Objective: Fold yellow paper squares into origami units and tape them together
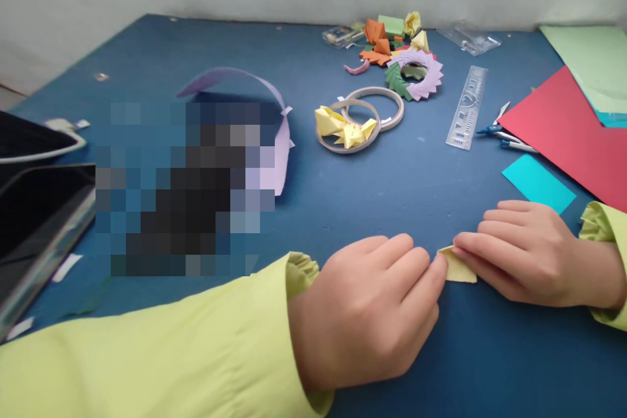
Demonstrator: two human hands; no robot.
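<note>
A small piece of yellow paper (460, 268) lies at the table's front right, between my two hands. My left hand (375, 313) is closed, its fingertips pinching the paper's left corner; the thumb is hidden behind the knuckles. From the other side my right hand (526, 255) is closed too, with the index fingertip and thumb on the paper's upper right edge. Just beyond the right hand lies a turquoise sheet (539, 181). Two tape rolls (399, 119) lie farther off, the nearer one with folded yellow paper pieces (350, 129) in it.
A folded paper ring (427, 75) and orange paper pieces (376, 39) lie at the back of the blue table. A clear ruler (467, 108), a compass (490, 130) and red paper (573, 130) are on the right. A curled purple strip (281, 157) stands left, beside a blurred-out area.
</note>
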